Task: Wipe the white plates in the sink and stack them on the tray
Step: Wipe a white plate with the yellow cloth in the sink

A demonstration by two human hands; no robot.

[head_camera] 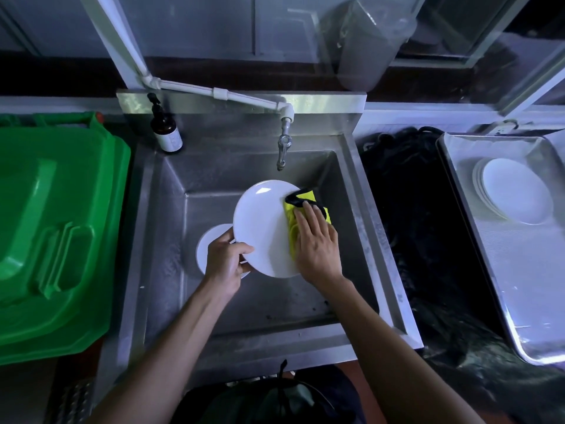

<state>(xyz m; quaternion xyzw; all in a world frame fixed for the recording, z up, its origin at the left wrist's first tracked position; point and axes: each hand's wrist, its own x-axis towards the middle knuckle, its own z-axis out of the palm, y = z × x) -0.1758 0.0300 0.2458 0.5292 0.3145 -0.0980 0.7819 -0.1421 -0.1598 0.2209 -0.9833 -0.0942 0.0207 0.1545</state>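
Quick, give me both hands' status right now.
Left hand: grips the rim of the white plate, holding it tilted over the sink.
Right hand: fingers straight, pressing the yellow cloth against the plate.

L hand point(227, 258) curled in a grip, R hand point(316, 244) flat, fingers straight.

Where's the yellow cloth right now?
In the head view, the yellow cloth lies under the right hand, pressed on the right edge of the held plate over the sink.
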